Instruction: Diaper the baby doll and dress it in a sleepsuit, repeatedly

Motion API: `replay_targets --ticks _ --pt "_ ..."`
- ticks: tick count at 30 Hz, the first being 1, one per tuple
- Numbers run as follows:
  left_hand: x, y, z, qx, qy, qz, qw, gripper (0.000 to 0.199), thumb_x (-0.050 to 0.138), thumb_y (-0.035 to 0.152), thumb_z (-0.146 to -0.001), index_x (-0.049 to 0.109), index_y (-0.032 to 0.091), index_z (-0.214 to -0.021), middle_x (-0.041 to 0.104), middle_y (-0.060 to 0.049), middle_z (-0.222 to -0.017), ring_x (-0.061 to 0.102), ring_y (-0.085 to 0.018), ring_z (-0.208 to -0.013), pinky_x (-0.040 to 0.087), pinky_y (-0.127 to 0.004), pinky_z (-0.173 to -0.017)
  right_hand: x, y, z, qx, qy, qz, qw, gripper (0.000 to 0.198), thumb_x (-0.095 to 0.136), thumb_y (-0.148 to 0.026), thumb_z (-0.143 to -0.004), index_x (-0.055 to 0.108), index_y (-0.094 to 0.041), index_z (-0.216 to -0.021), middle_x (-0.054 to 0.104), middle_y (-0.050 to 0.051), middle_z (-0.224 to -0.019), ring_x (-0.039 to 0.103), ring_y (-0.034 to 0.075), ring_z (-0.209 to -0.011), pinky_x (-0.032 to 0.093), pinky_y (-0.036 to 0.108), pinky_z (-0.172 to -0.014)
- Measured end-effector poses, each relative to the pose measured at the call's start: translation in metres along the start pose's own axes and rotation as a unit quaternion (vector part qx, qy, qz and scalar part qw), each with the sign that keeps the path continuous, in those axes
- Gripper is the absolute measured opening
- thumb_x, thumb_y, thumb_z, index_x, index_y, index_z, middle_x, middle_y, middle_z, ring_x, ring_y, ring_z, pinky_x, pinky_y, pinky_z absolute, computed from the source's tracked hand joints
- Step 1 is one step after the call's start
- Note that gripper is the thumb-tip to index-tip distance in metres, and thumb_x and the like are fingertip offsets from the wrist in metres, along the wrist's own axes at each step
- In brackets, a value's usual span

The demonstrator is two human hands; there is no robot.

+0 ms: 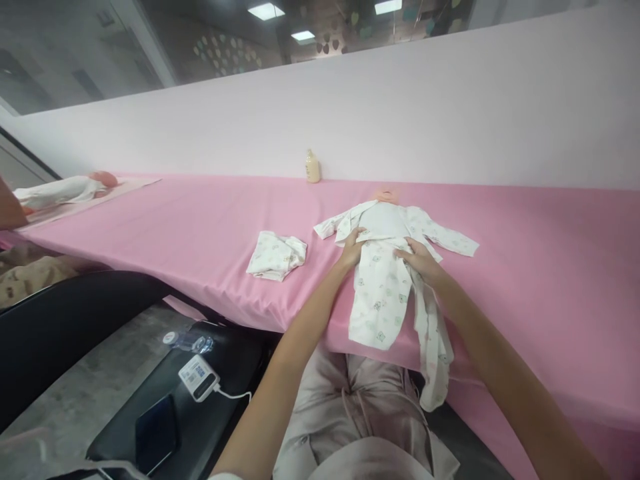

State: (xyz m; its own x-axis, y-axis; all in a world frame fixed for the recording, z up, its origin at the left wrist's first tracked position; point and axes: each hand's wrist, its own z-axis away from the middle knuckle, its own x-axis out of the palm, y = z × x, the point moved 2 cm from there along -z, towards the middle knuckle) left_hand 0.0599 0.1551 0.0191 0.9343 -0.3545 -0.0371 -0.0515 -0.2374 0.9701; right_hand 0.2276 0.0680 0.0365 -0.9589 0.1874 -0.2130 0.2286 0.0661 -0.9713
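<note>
A baby doll [387, 196] lies on its back on the pink-covered table, its head toward the wall. It has on a white printed baby top [380, 220] with both sleeves spread out. White baby pants [381, 290] with small green and grey prints lie over its lower body, one leg hanging past the table edge. My left hand [353, 249] pinches the waistband at the left side. On the other side, my right hand [424, 259] grips the pants with thumb and fingers. The doll's legs are hidden under the cloth.
Folded printed baby clothes [277, 256] lie left of my arm. A baby bottle [313, 167] stands by the wall. At far left is another doll [65, 191]. A black chair [200, 413] holds a phone [156, 433], a plastic bottle [186, 341] and a white cabled device [198, 377].
</note>
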Motion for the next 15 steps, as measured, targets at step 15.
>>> replay_targets --ticks 15 --pt "-0.006 0.017 0.002 0.04 -0.143 -0.083 0.985 0.033 0.07 0.044 -0.067 0.061 0.016 -0.081 0.059 -0.002 -0.083 0.055 -0.016 -0.079 0.043 -0.028 -0.073 -0.001 0.008 -0.001 0.064 0.075 -0.09 0.991 0.026 0.067 -0.044 -0.066 0.061 -0.02 -0.067 0.062 0.0 -0.064 0.058 0.017 -0.061 0.046 0.029 -0.059"
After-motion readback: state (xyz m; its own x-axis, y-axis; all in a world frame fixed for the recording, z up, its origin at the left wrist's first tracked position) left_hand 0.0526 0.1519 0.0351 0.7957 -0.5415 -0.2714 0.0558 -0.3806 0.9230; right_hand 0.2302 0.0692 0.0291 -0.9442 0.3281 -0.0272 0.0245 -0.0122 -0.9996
